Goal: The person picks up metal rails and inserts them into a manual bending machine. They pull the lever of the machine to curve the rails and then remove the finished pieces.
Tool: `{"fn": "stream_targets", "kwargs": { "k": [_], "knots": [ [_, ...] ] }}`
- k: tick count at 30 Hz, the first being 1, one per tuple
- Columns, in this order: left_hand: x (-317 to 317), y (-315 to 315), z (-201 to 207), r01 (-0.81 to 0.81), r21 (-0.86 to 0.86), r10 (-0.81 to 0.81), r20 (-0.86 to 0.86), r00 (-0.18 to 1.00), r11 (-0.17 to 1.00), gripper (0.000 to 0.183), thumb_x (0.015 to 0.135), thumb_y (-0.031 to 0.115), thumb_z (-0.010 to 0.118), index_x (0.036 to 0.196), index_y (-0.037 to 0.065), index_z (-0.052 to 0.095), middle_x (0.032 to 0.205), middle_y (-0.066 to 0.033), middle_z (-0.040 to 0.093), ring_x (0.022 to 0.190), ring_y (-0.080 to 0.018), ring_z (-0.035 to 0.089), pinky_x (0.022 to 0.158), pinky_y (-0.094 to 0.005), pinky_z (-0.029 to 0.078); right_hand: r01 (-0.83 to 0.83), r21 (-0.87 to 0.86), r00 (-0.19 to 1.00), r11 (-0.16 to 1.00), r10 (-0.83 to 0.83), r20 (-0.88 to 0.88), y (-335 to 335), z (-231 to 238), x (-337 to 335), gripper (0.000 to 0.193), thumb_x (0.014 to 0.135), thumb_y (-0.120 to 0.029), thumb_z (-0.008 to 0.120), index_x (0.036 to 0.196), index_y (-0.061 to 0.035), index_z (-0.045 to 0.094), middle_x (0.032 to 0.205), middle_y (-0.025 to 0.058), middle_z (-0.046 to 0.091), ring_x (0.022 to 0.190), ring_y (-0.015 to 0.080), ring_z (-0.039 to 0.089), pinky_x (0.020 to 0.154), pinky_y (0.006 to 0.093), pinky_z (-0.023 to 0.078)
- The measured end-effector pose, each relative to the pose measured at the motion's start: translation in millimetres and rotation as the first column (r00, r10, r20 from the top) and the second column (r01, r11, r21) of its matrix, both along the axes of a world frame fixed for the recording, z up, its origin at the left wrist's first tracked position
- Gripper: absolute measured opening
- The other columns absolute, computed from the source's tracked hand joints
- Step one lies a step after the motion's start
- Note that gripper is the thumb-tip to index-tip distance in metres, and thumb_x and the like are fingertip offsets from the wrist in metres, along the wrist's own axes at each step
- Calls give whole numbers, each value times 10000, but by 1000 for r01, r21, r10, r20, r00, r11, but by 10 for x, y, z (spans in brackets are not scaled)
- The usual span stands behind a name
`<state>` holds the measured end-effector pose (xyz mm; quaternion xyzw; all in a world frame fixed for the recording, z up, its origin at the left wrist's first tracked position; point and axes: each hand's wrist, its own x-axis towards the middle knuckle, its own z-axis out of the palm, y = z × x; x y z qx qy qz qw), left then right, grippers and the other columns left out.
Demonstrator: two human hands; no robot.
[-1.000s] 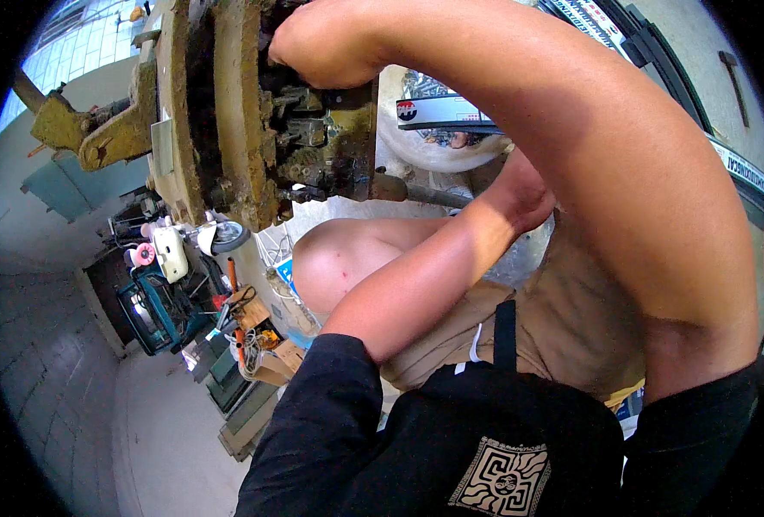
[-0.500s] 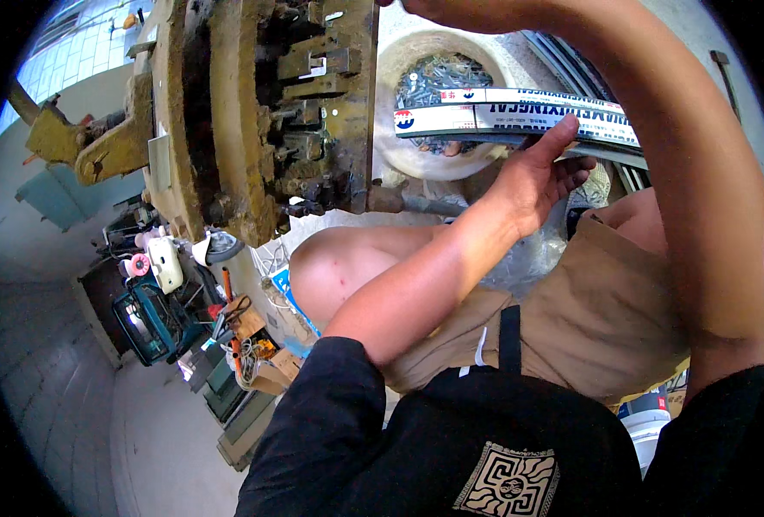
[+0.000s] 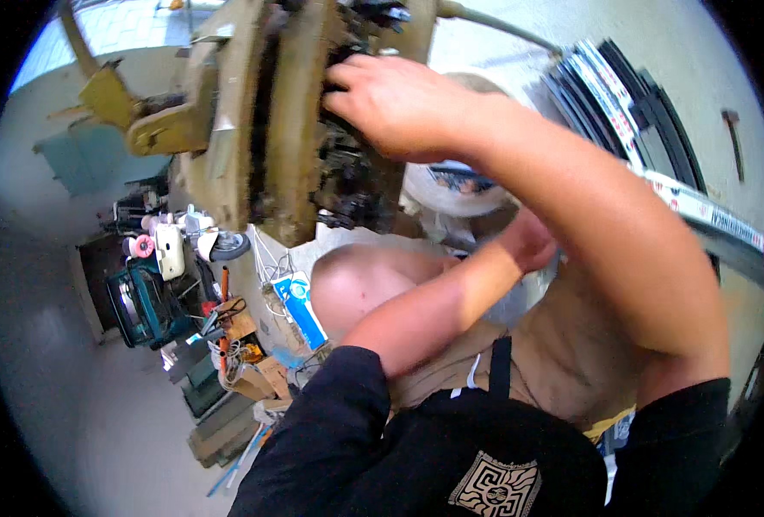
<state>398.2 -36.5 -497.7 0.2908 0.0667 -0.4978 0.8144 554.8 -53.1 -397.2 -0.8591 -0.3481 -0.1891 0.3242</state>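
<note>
A worn, yellow-brown metal machine (image 3: 291, 129) stands at the upper left of centre, its inner side crowded with dark, greasy parts. My right hand (image 3: 390, 99) reaches across to it, fingers bent together into the dark gap; their tips and anything in them are hidden. Below my right forearm, my left hand (image 3: 533, 241) is blurred and partly covered, its fingers out of sight. Between them shows a whitish tub (image 3: 451, 200) with small metal pieces inside. A long strip with a white printed face (image 3: 709, 214) slants out from behind my right forearm; whether anything holds it is hidden.
Dark and white-labelled strips (image 3: 606, 86) lie bundled at the upper right, with a hammer (image 3: 733, 142) beyond. A metal rod (image 3: 502, 26) juts from the machine. On the left floor are a blue-and-white box (image 3: 298, 308), a teal machine (image 3: 145, 306) and a small wheel (image 3: 229, 246).
My right hand has come down onto the machine's inner parts. The labelled strips no longer cross over the tub, and my left hand has drawn back toward my lap. The whole view has shifted.
</note>
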Motion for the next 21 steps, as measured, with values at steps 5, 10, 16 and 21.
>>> {"fn": "stream_targets", "kwargs": {
  "k": [5, 10, 16, 21],
  "knots": [
    [-101, 106, -19, -76, 23, 73, 114, 991, 997, 350, 1011, 185, 637, 1332, 47, 621, 1306, -83, 671, 1161, -234, 645, 1003, -400, 510, -134, -1, 976, 991, 132, -172, 116, 219, 54, 197, 753, -49, 655, 939, 18, 655, 1046, 239, 619, 1114, 417, 578, 993, 497, 490],
    [-197, -235, -442, -119, 70, 121, -15, 993, 990, 247, 1017, 290, 625, 1187, 127, 697, 1129, -26, 729, 967, -137, 668, 809, -323, 541, -74, 48, 995, 996, 76, -57, 96, 87, 73, 190, 757, -22, 624, 936, 20, 674, 1067, 244, 645, 1120, 436, 579, 1008, 503, 486],
    [-88, -258, -440, -60, 235, 77, -62, 995, 970, 394, 1055, 261, 575, 1388, 53, 605, 1366, -34, 669, 1106, -190, 688, 920, -364, 557, -52, 22, 988, 998, 55, -143, 107, 122, 140, 357, 765, 58, 594, 1113, 17, 668, 1200, 260, 638, 1175, 479, 558, 1019, 485, 475],
    [-68, -258, -402, -121, 93, 118, 38, 992, 988, 269, 985, 376, 660, 1079, 133, 725, 921, 12, 714, 794, -124, 654, 735, -308, 517, -33, 81, 996, 996, 40, -78, 279, 214, 150, 307, 766, 58, 588, 1052, 10, 691, 1069, 259, 671, 1044, 485, 609, 899, 516, 520]
  ]
}}
